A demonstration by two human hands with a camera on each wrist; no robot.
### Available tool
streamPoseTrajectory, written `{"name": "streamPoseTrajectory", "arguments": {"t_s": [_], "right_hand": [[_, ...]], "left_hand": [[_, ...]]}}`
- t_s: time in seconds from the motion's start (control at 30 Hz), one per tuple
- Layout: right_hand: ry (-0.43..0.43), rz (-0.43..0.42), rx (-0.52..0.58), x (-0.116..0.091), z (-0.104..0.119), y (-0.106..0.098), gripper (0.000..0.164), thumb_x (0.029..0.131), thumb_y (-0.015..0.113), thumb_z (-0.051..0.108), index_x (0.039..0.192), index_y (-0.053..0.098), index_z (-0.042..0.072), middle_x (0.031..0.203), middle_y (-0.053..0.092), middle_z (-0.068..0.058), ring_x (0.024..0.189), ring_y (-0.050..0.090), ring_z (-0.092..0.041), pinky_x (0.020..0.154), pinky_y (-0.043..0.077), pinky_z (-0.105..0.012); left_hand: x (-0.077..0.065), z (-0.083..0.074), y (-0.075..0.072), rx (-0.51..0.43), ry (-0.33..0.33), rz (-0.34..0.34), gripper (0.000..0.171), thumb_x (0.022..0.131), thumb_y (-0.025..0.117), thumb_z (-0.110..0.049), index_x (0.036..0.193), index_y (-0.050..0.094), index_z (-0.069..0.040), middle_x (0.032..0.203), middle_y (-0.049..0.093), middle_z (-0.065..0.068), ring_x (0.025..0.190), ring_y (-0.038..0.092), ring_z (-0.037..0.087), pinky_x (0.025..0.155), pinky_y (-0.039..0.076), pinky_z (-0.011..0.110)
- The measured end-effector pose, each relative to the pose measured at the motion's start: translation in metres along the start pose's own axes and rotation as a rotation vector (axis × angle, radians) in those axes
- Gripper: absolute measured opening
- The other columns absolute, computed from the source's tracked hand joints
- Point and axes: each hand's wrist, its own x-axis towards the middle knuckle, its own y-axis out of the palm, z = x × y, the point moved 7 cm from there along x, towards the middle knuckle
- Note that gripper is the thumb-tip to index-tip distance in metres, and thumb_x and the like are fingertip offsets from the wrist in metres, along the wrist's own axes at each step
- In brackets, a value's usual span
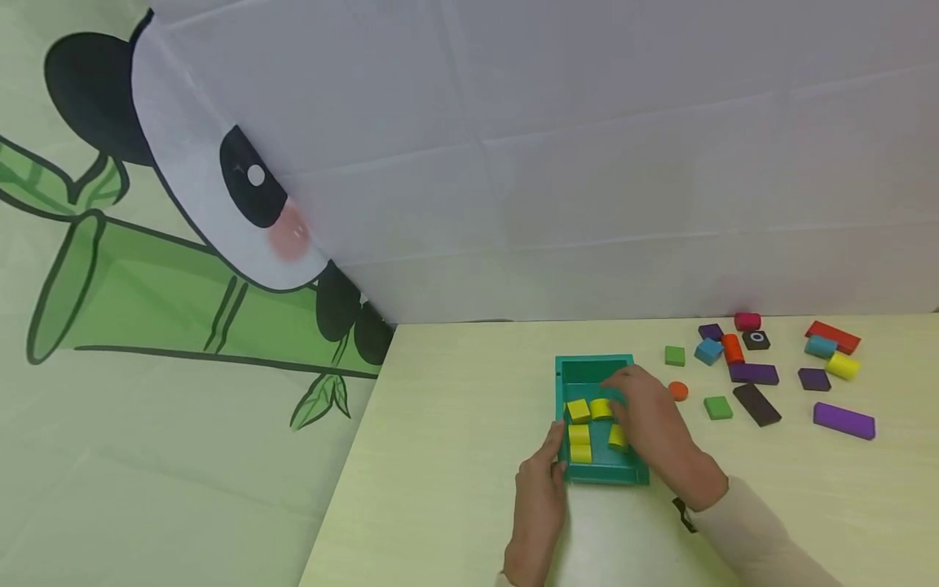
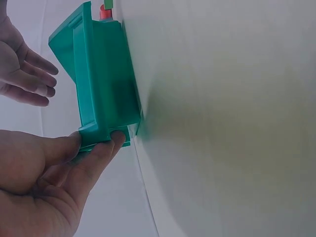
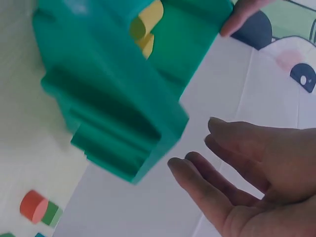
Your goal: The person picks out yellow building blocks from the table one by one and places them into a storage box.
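Note:
A green plastic bin (image 1: 606, 474) with several yellow blocks (image 1: 579, 434) inside stands on the table. My left hand (image 1: 539, 499) holds its left side; in the left wrist view the thumb lies on the rim and the fingers (image 2: 94, 165) curl beneath it. Over the bin's right side is my right hand (image 1: 655, 420), which hides part of the interior. The right wrist view shows that hand (image 3: 252, 170) apart from the bin wall (image 3: 133, 98), fingers spread and nothing between them.
Right of the bin lie loose coloured blocks: an orange disc (image 1: 678, 391), green squares (image 1: 718, 408), a dark bar (image 1: 757, 405), a purple bar (image 1: 844, 421) and a yellow cylinder (image 1: 843, 365). A white cloth (image 1: 587, 204) hangs behind the table, with a panda print at left.

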Motion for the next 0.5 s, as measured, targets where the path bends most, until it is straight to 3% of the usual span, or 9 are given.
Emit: {"name": "streamPoseTrajectory", "arguments": {"t_s": [0.27,0.5], "right_hand": [[0.029,-0.079,0.005,0.002,-0.014,-0.025,0.028,0.079,0.068,0.004,0.107,0.062,0.003,0.109,0.056,-0.017,0.098,0.052,-0.035,0.079,0.051,-0.051],[0.036,-0.167,-0.024,0.001,-0.03,-0.048,0.03,0.078,0.069,0.002,0.107,0.062,0.004,0.107,0.056,-0.018,0.086,0.056,-0.033,0.067,0.054,-0.048]], "left_hand": [[0.0,0.001,0.0,-0.005,-0.018,-0.003,0.062,0.087,0.057,0.0,0.137,0.036,-0.029,0.138,0.038,-0.005,0.118,0.035,0.007,0.095,0.039,0.033],[0.0,0.001,0.0,-0.012,-0.026,-0.003,0.062,0.087,0.057,0.001,0.137,0.036,-0.028,0.139,0.038,-0.004,0.119,0.035,0.007,0.095,0.039,0.033]]}}
